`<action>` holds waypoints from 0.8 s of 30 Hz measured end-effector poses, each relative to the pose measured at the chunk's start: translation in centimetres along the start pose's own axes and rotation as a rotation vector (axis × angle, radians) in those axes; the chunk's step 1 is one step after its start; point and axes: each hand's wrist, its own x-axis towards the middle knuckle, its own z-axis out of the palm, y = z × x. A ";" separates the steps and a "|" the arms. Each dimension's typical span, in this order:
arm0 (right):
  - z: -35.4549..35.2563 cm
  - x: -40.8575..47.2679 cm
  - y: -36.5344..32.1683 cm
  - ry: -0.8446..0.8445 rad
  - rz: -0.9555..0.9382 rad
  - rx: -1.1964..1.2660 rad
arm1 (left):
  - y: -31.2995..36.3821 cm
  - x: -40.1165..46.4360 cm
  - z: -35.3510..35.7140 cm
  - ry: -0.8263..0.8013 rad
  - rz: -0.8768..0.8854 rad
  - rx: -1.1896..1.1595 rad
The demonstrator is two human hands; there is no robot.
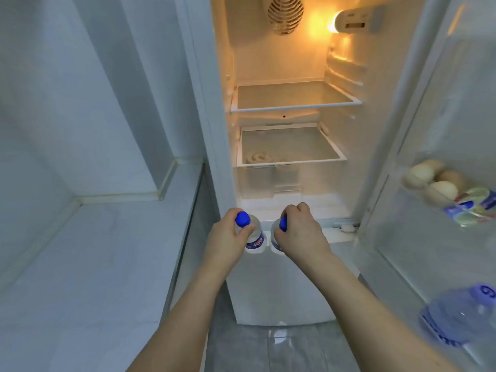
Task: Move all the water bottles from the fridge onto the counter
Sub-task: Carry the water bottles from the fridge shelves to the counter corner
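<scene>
Pale counter runs along the left, right up against the open fridge, light glowing inside over its glass shelves. Both hands are out front of the lower compartment, each wrapped around a small blue-capped water bottle: left hand grips the left bottle by its neck, right hand curls over the right bottle, mostly hiding its cap. The two bottles sit side by side, nearly touching. Over in the door rack there's a bigger water bottle lying tilted, plus some eggs.

Eggs & small foil-lidded tubs in door rack, lamp lit, fan grille at back.
</scene>
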 end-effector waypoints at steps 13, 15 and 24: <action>9.2 -4.5 -11.7 -0.435 -0.457 0.130 | -6.3 -14.4 -11.6 0.463 -0.517 0.073; 9.8 -6.3 -13.7 -0.467 -0.537 0.156 | -6.4 -17.1 -13.1 0.530 -0.570 0.097; 10.8 -21.8 -22.4 -0.683 -0.900 0.215 | -5.2 -34.9 -19.9 0.860 -0.745 0.262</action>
